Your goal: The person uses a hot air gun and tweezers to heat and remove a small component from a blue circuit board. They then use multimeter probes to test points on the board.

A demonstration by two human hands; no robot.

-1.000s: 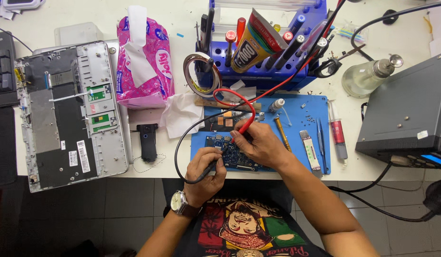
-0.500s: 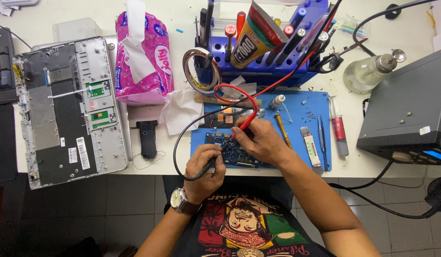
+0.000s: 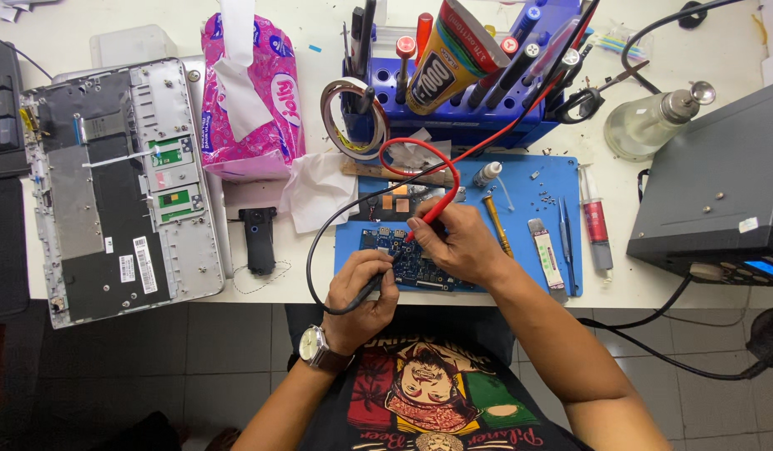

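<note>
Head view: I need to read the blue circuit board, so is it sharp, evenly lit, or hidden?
Head view: light is even and soft, no glare; the blue circuit board is sharp but partly covered by the left hand and right hand.

circuit board [image 3: 420, 266] on mat [image 3: 537, 179], opened laptop [image 3: 119, 188] left

One head-worn camera looks steeply down from above the counter [image 3: 261, 294], fairly near, centred over the blue mat [image 3: 537, 209].
</note>
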